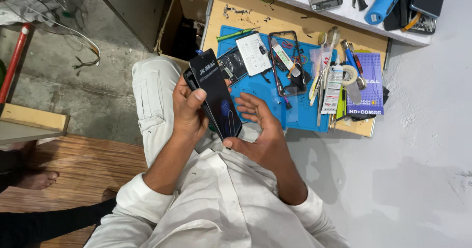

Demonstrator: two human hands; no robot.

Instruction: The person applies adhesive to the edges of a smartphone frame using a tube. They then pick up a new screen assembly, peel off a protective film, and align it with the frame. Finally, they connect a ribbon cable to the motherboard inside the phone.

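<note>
My left hand point(188, 111) grips a long black phone screen panel point(216, 93) with a printed protective film, thumb pressed on its face. My right hand point(260, 130) is beside the panel's lower end, fingers spread and curled, palm up, holding nothing. Both hands hover over my lap in white clothing, just in front of a blue work mat point(300, 115). On the mat lie a white phone battery point(253, 54), a black phone frame point(290, 63) and a dark phone body point(232, 66).
The mat sits on a wooden board point(246, 19) with tweezers, screwdrivers, a tape roll point(349, 74) and a purple box point(369, 83). A cardboard box point(179, 29) stands at left. A blue tool point(385, 3) and phones lie on the white shelf above. Another person's feet point(37, 180) are at left.
</note>
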